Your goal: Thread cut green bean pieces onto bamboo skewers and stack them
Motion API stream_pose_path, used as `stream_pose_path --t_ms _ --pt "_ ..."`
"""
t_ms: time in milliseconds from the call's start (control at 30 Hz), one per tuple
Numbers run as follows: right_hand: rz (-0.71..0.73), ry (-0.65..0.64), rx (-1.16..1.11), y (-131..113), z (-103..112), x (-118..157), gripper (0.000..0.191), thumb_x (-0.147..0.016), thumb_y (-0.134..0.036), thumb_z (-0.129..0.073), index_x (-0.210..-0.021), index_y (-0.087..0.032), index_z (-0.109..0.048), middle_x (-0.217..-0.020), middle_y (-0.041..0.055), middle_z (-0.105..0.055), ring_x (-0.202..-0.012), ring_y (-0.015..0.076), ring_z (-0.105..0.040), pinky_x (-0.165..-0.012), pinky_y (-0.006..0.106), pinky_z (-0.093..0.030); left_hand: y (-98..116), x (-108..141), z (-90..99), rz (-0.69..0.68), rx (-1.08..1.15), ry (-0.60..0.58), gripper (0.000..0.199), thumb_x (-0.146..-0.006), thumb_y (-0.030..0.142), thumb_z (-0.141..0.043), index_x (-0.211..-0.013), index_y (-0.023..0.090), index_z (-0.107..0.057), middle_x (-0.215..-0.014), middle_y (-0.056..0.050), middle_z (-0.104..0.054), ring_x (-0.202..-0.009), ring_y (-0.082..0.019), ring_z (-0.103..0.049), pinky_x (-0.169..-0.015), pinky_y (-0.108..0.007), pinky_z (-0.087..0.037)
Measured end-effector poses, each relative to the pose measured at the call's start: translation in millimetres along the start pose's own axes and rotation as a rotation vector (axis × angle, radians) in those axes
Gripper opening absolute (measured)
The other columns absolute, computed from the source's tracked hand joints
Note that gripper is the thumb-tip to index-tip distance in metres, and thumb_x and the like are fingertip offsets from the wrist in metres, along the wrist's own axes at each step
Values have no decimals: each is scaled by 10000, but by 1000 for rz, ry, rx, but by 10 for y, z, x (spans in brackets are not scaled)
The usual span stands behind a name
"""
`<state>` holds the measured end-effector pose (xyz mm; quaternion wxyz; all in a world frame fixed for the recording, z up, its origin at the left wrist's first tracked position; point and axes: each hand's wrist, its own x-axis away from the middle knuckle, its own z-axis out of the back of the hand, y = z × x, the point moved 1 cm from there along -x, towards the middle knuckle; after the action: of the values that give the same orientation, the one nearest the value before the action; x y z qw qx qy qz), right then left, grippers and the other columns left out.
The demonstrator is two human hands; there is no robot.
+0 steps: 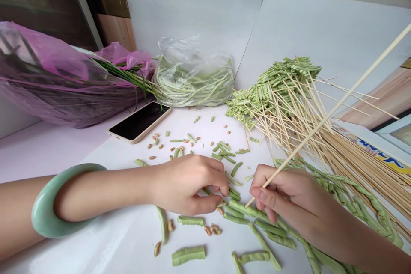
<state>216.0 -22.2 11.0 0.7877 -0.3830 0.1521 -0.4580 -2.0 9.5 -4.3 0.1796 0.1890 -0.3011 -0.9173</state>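
Where stubby beans [188, 255] lie, one hand [297, 190] pinches a wooden skewer [327, 117]

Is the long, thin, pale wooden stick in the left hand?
No, the right hand grips the long, thin, pale wooden stick, while the left hand is apart from it.

Printed wrapper [394, 163]: it is lying at about three o'clock, and the wooden sticks [356, 158] are partly covering it.
Blue letters [381, 153]: they are standing on this wrapper, large and thick, and they are running beside its yellow band.
Reading: the letters are appearing slanted, distorted and partly hidden, so no word, brand or number is coming out clearly enough to be read.
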Motion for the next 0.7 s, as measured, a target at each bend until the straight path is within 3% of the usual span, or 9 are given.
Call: stream_pose_path --t_ms 167,400,700 --pt "11 -27 2 -16 13 -20 276 -941 -323 -363 -702 -226 -462 -590 -24 -511 -496 116 -510 -490 236 -396 4 5 0 2 6 0 152 -780 97 -571 -867 118 -694 -786 -64 -617 -671 -136 -577 -627 -211 -467" --pt "136 -42 111 -76 20 -20 309 -908 -173 -336 -610 -216 -407 -573 -28 -466 -506 105 -468 -505 237 -358 7 0 3 -10 -10 45 266 -688 -24 -532 -850 97 -705 -766 -69 -618 -650 -133 -567 -611 -213 -454" --pt "121 -92 114 -81 4 -18 315 -882 -131 -327 -585 -212 -393 -590 -18 -476 -543 115 -490 -547 238 -378 -7 -20 15 44 -2 125 228 -707 4 -549 -856 92 -697 -778 -71 -640 -693 -134 -575 -619 -204 -452"
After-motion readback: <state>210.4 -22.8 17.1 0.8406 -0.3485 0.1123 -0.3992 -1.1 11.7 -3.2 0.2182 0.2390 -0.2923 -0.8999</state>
